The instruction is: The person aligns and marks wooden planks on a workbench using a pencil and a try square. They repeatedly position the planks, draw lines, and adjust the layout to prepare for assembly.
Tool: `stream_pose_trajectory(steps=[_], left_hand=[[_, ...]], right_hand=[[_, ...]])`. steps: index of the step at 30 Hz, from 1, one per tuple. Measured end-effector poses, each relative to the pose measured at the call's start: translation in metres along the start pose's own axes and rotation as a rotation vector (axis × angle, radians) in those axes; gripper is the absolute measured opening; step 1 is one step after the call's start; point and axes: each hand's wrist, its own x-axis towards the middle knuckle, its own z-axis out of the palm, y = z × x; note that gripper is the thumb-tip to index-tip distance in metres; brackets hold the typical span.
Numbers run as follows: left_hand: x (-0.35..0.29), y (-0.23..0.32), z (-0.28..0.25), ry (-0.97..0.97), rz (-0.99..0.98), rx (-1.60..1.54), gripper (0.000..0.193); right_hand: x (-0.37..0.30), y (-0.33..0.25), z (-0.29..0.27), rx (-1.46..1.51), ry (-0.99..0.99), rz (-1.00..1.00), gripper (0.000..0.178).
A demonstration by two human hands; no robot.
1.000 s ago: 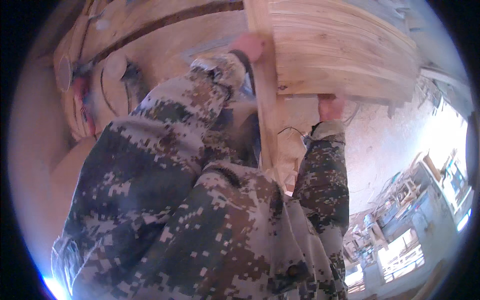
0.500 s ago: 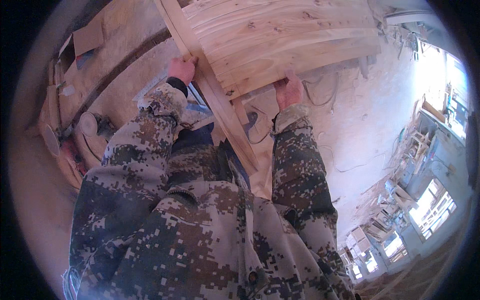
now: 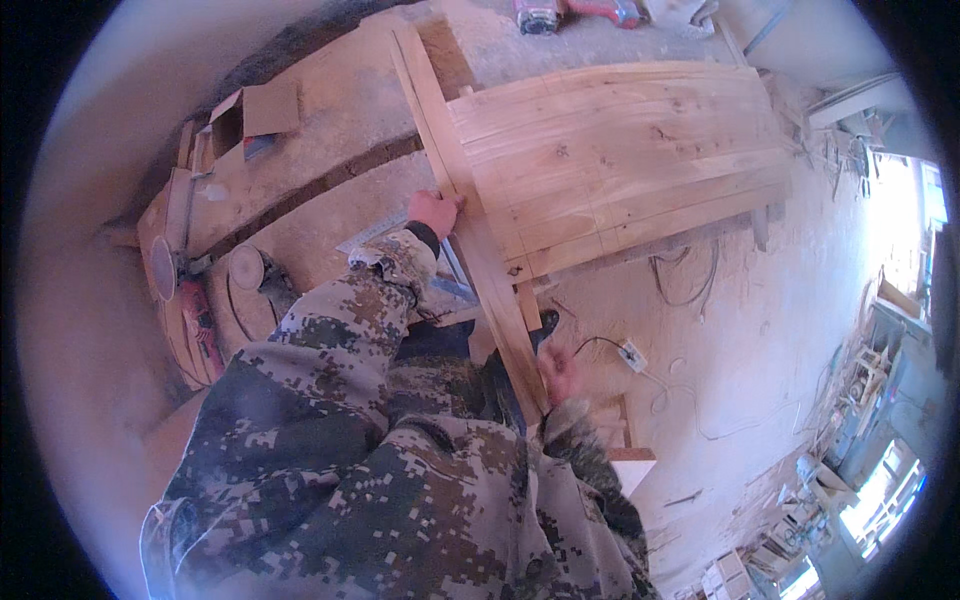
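A long narrow wooden board [image 3: 468, 190] lies across the end of a wide panel of joined planks [image 3: 610, 165], its near end by my body. My left hand [image 3: 433, 213] is closed on the left edge of this narrow board, about halfway along it. Close to the board's near end is my right hand [image 3: 560, 372], smeared by motion, so its fingers cannot be made out. A metal square [image 3: 372, 232] lies partly hidden behind my left hand and sleeve.
On the dusty bench to the left are an open cardboard box [image 3: 270, 108] and a red angle grinder [image 3: 202, 325] beside round discs [image 3: 246, 268]. Red power tools [image 3: 600, 10] lie beyond the panel. A power strip [image 3: 632, 356] and cables lie on the floor at right.
My right hand has left the panel's near edge and moved down toward the near end of the narrow board. My left hand stays on the board; the whole view has shifted.
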Motion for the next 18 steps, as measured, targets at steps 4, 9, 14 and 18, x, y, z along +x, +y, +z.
stream_pose_trajectory(steps=[4,9,14,18], left_hand=[[-0.006,0.011,-0.003,0.033,-0.181,-0.330,0.055],[-0.005,0.015,-0.005,0.273,-0.201,-0.310,0.065],[-0.014,0.029,-0.021,0.064,-0.228,-0.860,0.053],[-0.024,0.045,-0.029,0.144,-0.083,-0.649,0.082]], right_hand=[[-0.036,0.010,0.018,-0.345,-0.059,-0.001,0.063],[-0.057,-0.033,0.021,-0.609,0.057,-0.037,0.073],[-0.057,-0.091,0.035,-0.578,0.076,-0.128,0.070],[-0.003,-0.150,0.083,-0.617,0.049,-0.272,0.058]])
